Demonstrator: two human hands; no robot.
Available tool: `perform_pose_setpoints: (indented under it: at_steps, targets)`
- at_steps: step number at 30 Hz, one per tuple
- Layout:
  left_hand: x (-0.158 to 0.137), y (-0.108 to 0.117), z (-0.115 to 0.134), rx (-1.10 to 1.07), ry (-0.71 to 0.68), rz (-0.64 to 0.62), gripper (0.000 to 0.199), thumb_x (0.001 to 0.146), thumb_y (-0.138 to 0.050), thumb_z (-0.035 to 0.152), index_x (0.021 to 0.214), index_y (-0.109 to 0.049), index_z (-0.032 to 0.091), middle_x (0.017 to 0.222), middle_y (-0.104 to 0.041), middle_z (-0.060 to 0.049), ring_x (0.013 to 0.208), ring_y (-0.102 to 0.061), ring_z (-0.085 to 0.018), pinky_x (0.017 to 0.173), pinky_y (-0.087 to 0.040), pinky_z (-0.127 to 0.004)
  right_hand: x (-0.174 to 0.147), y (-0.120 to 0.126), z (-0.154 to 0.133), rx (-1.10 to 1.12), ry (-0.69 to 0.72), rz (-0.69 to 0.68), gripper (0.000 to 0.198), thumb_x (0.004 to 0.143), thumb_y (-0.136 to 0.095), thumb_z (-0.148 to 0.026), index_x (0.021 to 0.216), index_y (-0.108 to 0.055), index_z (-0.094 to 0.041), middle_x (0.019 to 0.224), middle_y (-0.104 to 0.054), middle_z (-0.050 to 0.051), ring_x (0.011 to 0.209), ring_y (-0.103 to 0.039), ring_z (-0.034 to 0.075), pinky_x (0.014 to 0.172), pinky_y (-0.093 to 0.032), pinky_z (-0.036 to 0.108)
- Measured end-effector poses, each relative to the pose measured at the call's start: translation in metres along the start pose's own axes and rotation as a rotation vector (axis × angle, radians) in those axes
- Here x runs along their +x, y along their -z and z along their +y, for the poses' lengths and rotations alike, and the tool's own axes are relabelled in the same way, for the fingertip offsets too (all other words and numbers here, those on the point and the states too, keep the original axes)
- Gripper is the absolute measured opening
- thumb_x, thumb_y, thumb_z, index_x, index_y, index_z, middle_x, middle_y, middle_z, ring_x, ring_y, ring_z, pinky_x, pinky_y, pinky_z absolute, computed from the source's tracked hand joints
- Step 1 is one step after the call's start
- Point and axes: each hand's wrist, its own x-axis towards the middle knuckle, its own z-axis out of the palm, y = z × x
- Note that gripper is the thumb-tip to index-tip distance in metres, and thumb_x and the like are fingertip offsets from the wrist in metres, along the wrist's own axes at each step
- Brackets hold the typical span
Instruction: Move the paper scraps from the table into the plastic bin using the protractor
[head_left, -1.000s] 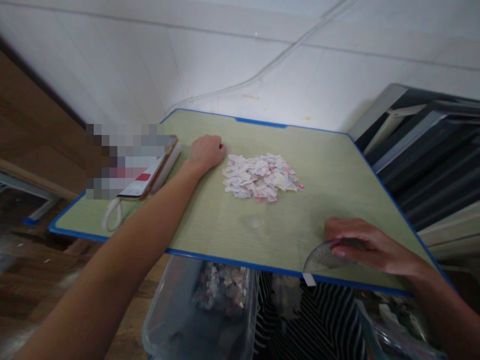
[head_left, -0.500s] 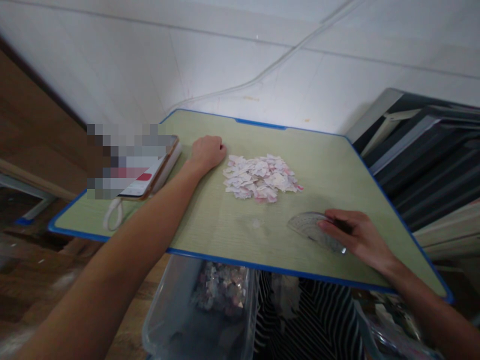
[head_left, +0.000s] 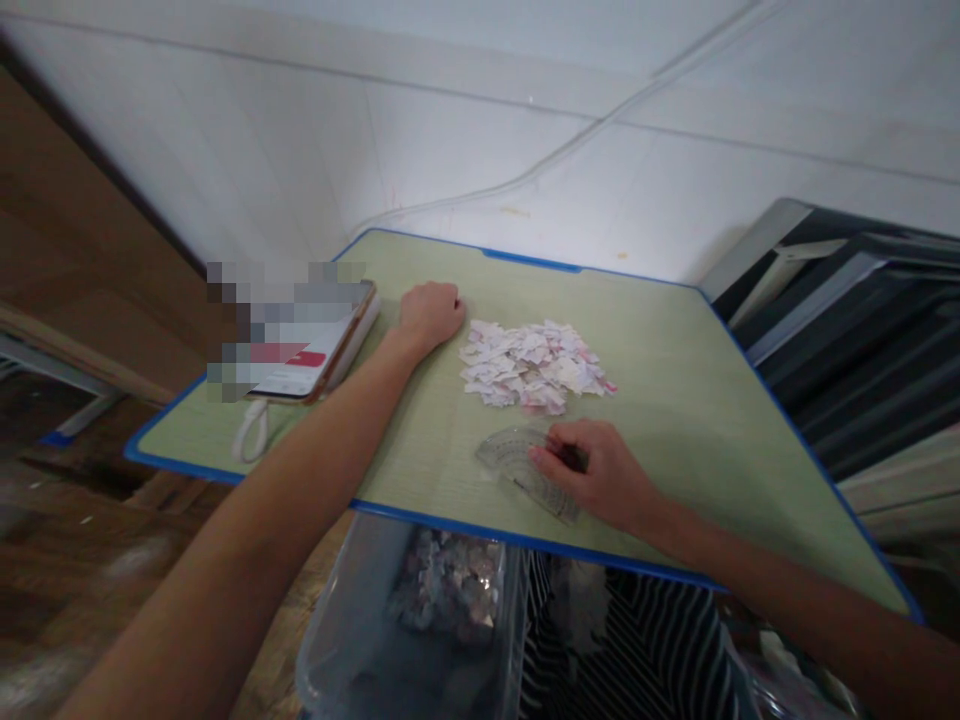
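Note:
My right hand [head_left: 604, 475] pinches a clear plastic protractor [head_left: 506, 450] between thumb and fingers. It is held low at the front middle of the green table [head_left: 697, 400], its curved edge toward the left. Just beyond it lies a flat pile of torn white and pinkish paper scraps [head_left: 532, 365]. To the left of the pile my left hand [head_left: 433, 312] rests on the table as a loose fist, apart from the scraps. I see nothing held in it.
A phone [head_left: 296, 375] lies on a white box at the table's left, with a white strap loop [head_left: 251, 432]. Below the front edge stands a clear plastic bin [head_left: 330, 630] with shiny scraps inside. Dark folded panels [head_left: 862, 310] lean at the right; a wall is behind.
My right hand has moved left with the protractor, from the table's right side to just in front of the scraps. My left hand stays in place; the view has shifted slightly.

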Motion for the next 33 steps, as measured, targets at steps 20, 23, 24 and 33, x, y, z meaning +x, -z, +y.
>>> perform_pose_setpoints:
  at_steps: [20,23,24,33]
  targets:
    - [-0.003,0.002,0.001,-0.042,0.000,0.001,0.048,0.091,-0.034,0.030,0.118,-0.070,0.013,0.119,-0.071,-0.018,0.110,-0.064,-0.031,0.090,-0.049,-0.041,0.013,-0.021,-0.016,0.106,0.251,-0.233,0.033,0.086,-0.055,-0.029,0.058,-0.041,-0.019,0.055,-0.043,-0.004,0.054,-0.039,0.009,0.059,-0.027,0.024]
    - [-0.002,0.002,0.001,-0.036,-0.005,0.008,0.047,0.091,-0.035,0.029,0.117,-0.071,0.013,0.118,-0.071,-0.018,0.109,-0.065,-0.031,0.089,-0.050,-0.040,0.012,-0.019,-0.017,0.131,0.303,-0.274,0.032,0.090,-0.054,-0.030,0.062,-0.044,-0.019,0.059,-0.047,-0.003,0.059,-0.042,0.010,0.060,-0.029,0.024]
    - [-0.002,0.002,0.000,-0.033,-0.009,0.012,0.047,0.091,-0.035,0.029,0.116,-0.071,0.013,0.118,-0.072,-0.018,0.109,-0.065,-0.031,0.089,-0.050,-0.040,0.012,-0.017,-0.018,0.156,0.335,-0.300,0.033,0.093,-0.052,-0.032,0.064,-0.045,-0.019,0.061,-0.048,-0.002,0.060,-0.043,0.010,0.060,-0.030,0.024]
    - [-0.001,0.002,0.000,-0.005,-0.009,0.002,0.048,0.091,-0.034,0.031,0.116,-0.071,0.014,0.116,-0.072,-0.018,0.106,-0.066,-0.032,0.085,-0.051,-0.040,0.017,0.046,0.014,0.262,0.281,-0.047,0.046,0.102,-0.040,-0.055,0.074,-0.053,-0.021,0.063,-0.061,0.001,0.056,-0.056,0.012,0.056,-0.043,0.025]
